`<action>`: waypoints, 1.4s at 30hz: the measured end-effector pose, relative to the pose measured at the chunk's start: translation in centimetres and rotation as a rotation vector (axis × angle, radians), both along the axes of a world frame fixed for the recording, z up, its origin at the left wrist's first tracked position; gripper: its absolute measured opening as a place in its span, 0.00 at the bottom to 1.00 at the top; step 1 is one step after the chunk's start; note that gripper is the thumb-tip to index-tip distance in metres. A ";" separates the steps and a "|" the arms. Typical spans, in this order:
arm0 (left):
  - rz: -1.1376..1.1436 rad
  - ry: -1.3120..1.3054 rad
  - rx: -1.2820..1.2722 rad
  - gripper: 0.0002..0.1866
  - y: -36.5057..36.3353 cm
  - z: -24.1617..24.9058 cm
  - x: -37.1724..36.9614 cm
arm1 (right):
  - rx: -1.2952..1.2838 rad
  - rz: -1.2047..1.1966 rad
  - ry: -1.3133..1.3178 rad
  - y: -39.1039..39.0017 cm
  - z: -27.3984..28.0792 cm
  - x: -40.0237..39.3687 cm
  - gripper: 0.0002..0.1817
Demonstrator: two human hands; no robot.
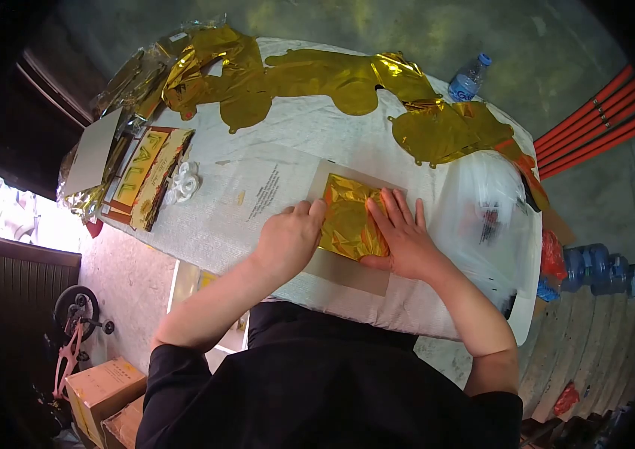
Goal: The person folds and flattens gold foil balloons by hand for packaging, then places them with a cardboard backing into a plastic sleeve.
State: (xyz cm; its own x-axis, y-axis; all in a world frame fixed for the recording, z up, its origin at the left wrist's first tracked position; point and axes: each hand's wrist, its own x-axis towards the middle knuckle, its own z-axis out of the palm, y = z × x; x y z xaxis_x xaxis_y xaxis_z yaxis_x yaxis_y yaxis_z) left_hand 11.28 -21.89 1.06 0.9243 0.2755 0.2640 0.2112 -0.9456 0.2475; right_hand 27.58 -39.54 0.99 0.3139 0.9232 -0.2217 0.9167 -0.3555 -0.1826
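Observation:
A folded gold foil balloon (351,217) lies flat as a crinkled rectangle on a grey-brown card (358,278). My left hand (291,236) is curled closed at the foil's left edge, its fingertips hidden beneath the knuckles. Stretched flat with fingers spread, my right hand (409,239) presses on the foil's right side. Left of the card is a clear plastic bag (250,183) with printed text. Uninflated gold foil balloons (317,75) with rounded shapes and small tabs stretch along the far side of the table.
The white-covered table (205,239) holds a printed card pack (149,176), white ribbon rolls (182,182), a grey card (93,153) and clear plastic bags (474,202). A water bottle (469,78) stands at the far edge. Cardboard boxes (106,393) sit on the floor at lower left.

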 end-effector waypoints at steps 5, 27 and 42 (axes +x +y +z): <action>-0.009 -0.011 0.031 0.12 -0.5 -0.8 -0.1 | -0.016 0.024 -0.001 -0.1 -0.1 0.3 0.60; -0.335 0.150 -0.095 0.41 1.8 -1.2 0.5 | -0.025 0.062 -0.008 -0.2 -0.1 0.6 0.66; -0.315 0.199 -0.006 0.40 0.9 -1.1 1.1 | -0.131 0.041 -0.024 -0.4 1.6 0.5 0.66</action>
